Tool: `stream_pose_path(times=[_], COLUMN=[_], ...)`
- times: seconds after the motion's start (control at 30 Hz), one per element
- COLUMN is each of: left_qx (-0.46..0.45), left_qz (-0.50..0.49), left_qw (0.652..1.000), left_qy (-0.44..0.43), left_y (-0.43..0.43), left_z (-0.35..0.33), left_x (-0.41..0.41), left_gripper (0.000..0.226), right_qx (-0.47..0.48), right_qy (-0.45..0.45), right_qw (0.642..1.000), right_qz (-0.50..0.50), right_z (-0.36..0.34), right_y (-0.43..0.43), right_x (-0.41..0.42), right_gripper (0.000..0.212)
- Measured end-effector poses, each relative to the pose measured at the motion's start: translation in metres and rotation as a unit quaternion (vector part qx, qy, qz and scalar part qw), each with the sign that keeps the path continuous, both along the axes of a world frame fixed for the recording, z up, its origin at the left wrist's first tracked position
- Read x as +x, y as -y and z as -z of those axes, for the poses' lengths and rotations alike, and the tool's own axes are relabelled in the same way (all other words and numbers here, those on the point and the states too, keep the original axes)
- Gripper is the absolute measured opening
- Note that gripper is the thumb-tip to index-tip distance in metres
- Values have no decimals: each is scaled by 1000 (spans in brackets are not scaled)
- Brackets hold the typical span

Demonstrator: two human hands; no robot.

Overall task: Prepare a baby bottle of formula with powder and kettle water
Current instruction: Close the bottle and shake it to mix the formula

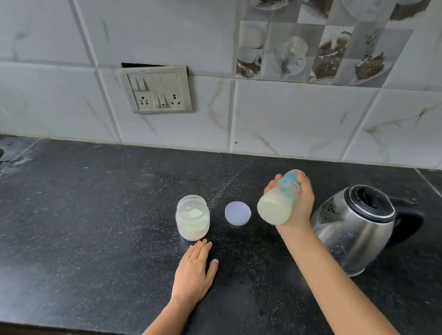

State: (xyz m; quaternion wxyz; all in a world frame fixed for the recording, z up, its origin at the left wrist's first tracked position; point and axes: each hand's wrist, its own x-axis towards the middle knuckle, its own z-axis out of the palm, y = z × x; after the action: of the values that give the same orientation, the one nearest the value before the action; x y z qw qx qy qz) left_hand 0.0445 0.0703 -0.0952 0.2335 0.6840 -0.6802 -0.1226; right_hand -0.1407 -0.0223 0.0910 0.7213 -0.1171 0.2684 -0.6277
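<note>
Gripping tilted bottle point(279, 200), milky liquid inside: right hand point(301, 204), fingers curled round it, above desk point(74, 220); kettle point(354, 226) at its 3 o'clock. Left hand point(193, 272) flat on desk, fingers straight, at 6 o'clock of jar point(192, 218).

One baby bottle point(274, 209), one powder jar point(192, 220), one lid point(237, 213), one kettle point(354, 230) and one switchboard point(156, 89).

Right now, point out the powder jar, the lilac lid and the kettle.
powder jar point(192, 222): head view, side wall.
lilac lid point(237, 213): head view, flat top.
kettle point(353, 234): head view, steel body.
</note>
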Motion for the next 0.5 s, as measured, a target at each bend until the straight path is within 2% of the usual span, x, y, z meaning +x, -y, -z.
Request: stream_pose_path(times=[0.07,0.1,0.13,0.2,0.3,0.37,0.4,0.47,0.5], left_qx=[-2,-2,-1,0,-3,-5,-4,-1,0], left_qz=[-1,-1,0,2,2,3,3,2,1], left_qw=[1000,1000,1000,1000,1000,1000,1000,1000,1000], left_qy=[-2,-2,0,2,2,3,3,1,1], left_y=[0,1,1,2,2,1,1,0,-1], left_z=[0,1,1,1,1,1,1,1,1], left_x=[0,1,1,1,1,1,0,0,0], left_gripper=[51,51,51,51,50,50,50,50,50], right_qx=[-34,-54,-68,-87,-10,37,37,1,-22], right_qy=[-55,-93,-130,-162,-71,0,-3,-73,-105], right_qw=[996,989,979,970,996,999,999,995,989], right_qz=[-57,-99,-140,-157,-45,1,-8,-67,-106], right_z=[7,14,19,21,7,3,5,16,23], right_y=[-12,-20,-27,-30,-11,0,-2,-18,-25], right_x=[2,3,3,2,0,-3,-2,2,4], right_gripper=[19,21,33,43,26,23,24,17,22])
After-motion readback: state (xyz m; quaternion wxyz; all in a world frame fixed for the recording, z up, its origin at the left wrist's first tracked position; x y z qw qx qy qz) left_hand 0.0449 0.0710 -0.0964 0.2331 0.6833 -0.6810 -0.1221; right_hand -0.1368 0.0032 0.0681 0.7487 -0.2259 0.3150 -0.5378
